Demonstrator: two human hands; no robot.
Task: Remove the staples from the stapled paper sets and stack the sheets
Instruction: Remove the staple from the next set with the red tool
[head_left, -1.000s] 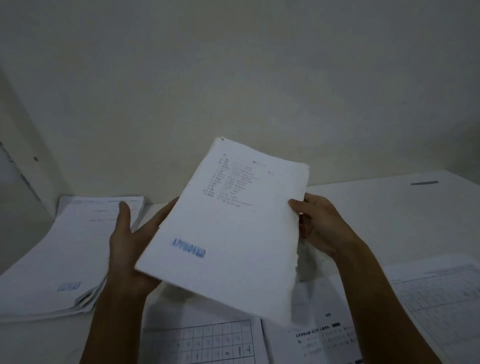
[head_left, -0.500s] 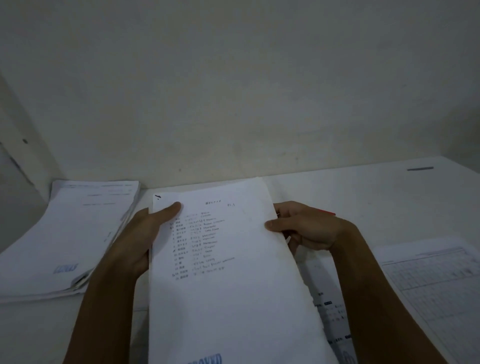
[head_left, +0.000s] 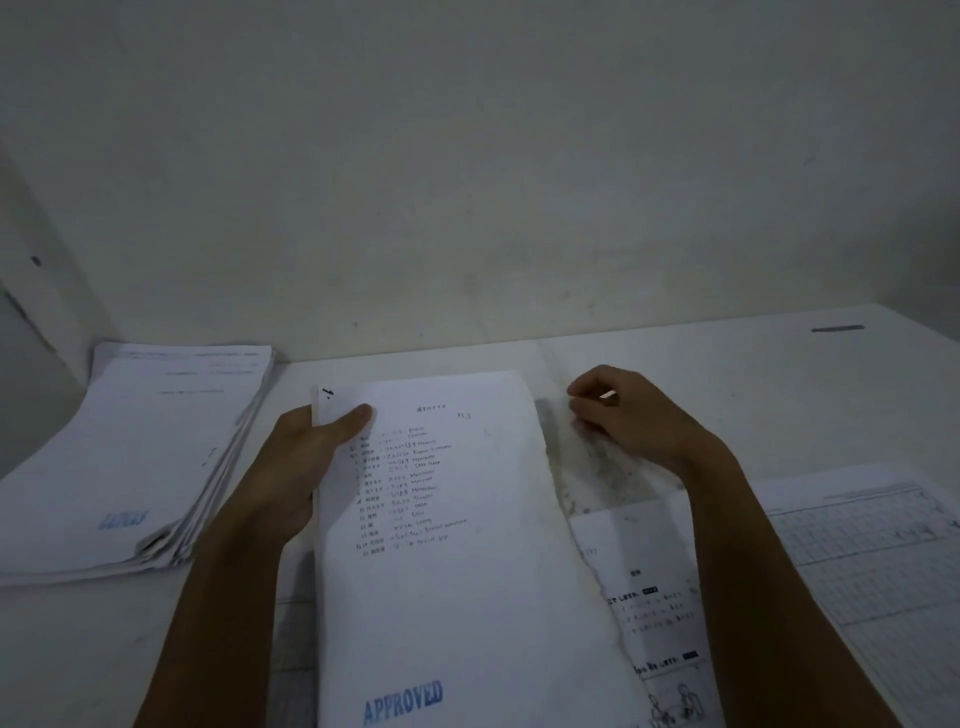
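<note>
A stapled paper set with handwritten lines and a blue APPROVED stamp lies lengthwise on the white table in front of me. A dark staple shows in its top left corner. My left hand grips that corner, thumb on top of the page and fingers underneath. My right hand hovers just right of the set's top edge, off the paper. Its fingers are curled round a small reddish object, mostly hidden in the hand.
A thick stack of loose sheets lies at the left by the wall. A printed sheet and a grid sheet lie at the right under my right forearm. A short dark mark sits at the far right.
The paper set came down from tilted in the air to lying lengthwise on the table. My right hand let go of its right edge and drew off to the right.
</note>
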